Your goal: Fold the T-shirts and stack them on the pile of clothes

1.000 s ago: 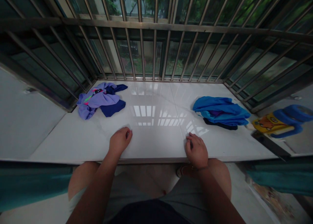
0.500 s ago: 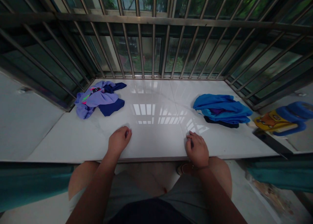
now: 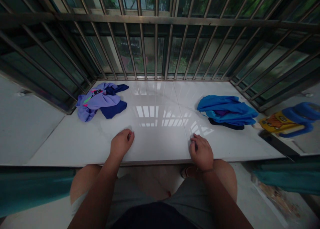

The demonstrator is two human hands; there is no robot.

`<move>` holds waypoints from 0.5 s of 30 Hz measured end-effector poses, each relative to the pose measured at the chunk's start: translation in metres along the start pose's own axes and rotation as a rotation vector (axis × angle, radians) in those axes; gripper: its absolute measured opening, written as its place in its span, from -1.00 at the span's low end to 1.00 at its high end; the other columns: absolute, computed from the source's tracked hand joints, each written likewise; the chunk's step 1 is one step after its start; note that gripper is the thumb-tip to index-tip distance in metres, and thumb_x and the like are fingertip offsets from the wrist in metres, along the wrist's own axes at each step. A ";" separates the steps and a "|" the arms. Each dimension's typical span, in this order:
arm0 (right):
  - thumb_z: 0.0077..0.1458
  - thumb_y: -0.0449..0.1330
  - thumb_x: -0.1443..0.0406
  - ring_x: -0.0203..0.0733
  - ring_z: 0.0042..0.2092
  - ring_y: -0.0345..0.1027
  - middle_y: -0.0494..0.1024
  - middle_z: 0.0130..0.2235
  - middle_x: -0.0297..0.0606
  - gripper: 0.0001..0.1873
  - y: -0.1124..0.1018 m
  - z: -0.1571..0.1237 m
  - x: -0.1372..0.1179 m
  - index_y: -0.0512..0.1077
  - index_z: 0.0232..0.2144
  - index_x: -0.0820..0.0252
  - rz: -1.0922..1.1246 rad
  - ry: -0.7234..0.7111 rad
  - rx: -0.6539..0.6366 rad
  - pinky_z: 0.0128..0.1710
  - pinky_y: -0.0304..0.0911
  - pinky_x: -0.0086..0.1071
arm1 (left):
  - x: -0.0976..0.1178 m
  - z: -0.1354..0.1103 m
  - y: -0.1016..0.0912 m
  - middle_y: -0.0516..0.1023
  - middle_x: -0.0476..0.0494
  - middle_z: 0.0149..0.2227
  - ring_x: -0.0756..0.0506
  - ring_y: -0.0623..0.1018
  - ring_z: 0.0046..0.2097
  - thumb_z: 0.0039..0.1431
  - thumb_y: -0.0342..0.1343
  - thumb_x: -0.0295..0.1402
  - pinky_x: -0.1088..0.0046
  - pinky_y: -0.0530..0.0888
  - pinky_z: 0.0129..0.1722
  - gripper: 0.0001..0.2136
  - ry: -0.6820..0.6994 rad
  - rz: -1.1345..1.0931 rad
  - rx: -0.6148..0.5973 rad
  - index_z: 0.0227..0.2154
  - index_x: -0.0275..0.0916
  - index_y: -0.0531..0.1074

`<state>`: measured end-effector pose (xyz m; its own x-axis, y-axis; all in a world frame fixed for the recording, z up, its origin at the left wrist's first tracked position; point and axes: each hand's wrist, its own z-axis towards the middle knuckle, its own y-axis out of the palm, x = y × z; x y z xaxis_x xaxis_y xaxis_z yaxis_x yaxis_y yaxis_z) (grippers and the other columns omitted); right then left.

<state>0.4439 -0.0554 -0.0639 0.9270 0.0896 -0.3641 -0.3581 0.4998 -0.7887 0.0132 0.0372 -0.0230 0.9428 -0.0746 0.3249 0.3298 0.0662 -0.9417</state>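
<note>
My left hand point(image 3: 122, 142) rests on the white glossy ledge point(image 3: 160, 140), its fingers curled in a loose fist with nothing seen in them. Across from it, my right hand point(image 3: 202, 151) also lies on the ledge near its front edge, fingers bent inward and holding nothing visible. Beyond the left hand is a crumpled lilac garment point(image 3: 106, 102) with a bright print, bunched with dark navy cloth point(image 3: 114, 110). A heap of bright blue clothing point(image 3: 227, 108) lies beyond the right hand, with black cloth point(image 3: 226, 124) under it. Neither hand touches the clothes.
Metal window bars point(image 3: 156, 52) rise along the back and both sides of the ledge. At the right stand a yellow and blue bottle point(image 3: 280, 121) with a handle and a dark flat object point(image 3: 277, 143). Teal curtains point(image 3: 37, 187) hang below at both sides.
</note>
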 end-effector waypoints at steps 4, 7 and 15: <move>0.40 0.13 0.28 0.17 0.21 0.59 0.74 0.14 -0.01 -0.73 -0.001 0.001 -0.001 0.64 -0.07 0.11 -0.010 -0.011 -0.001 0.37 0.38 0.14 | 0.001 0.000 -0.001 0.62 -0.10 -0.31 -0.16 0.55 -0.29 0.50 0.03 -0.14 0.32 0.27 -0.29 -0.75 -0.005 -0.006 0.010 -0.29 -0.10 0.45; 0.41 0.13 0.28 0.17 0.21 0.60 0.74 0.13 -0.02 -0.74 -0.002 0.002 -0.002 0.63 -0.07 0.10 -0.015 -0.008 -0.003 0.36 0.39 0.15 | 0.001 0.000 -0.002 0.62 -0.10 -0.31 -0.15 0.54 -0.30 0.50 0.02 -0.14 0.32 0.27 -0.29 -0.74 -0.009 -0.012 -0.003 -0.30 -0.10 0.44; 0.41 0.13 0.30 0.15 0.22 0.60 0.74 0.14 -0.01 -0.74 -0.004 0.003 -0.003 0.64 -0.06 0.13 -0.015 -0.021 -0.010 0.37 0.38 0.10 | 0.002 0.001 -0.003 0.61 -0.10 -0.30 -0.16 0.55 -0.28 0.50 0.03 -0.14 0.32 0.29 -0.27 -0.75 -0.009 -0.002 -0.012 -0.29 -0.11 0.44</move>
<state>0.4430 -0.0556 -0.0581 0.9342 0.1001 -0.3424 -0.3455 0.4926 -0.7987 0.0146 0.0373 -0.0197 0.9427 -0.0662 0.3271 0.3307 0.0543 -0.9422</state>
